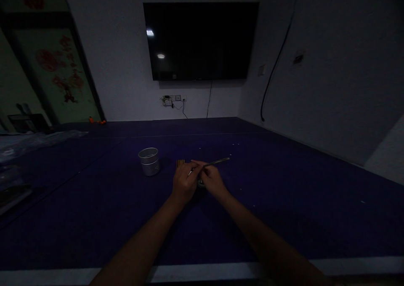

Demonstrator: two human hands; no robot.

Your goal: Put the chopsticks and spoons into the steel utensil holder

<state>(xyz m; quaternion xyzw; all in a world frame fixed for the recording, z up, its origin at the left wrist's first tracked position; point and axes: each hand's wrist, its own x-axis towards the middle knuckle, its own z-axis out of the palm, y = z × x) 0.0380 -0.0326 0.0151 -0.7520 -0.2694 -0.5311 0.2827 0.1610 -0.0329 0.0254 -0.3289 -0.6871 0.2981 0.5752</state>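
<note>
My left hand (184, 184) and my right hand (215, 183) meet low over the dark blue surface, fingers bent and close together. A slender, stick-like tool (217, 161) runs out to the right from between them, its kind too dark to tell. The left fingers seem closed around its near part. The right fingers are pinched beside it, and what they grip is hidden. Beneath the hands shows part of a small round pale object (201, 184). Just behind the left hand lies a striped brown-and-yellow piece (180, 163), partly covered.
A metal cup (149, 164) stands upright left of my hands. Small white bits (235, 144) dot the blue surface (284, 185). Clear plastic sheeting (41, 140) lies at far left. A television (202, 41) hangs on the back wall above sockets and cables (176, 98).
</note>
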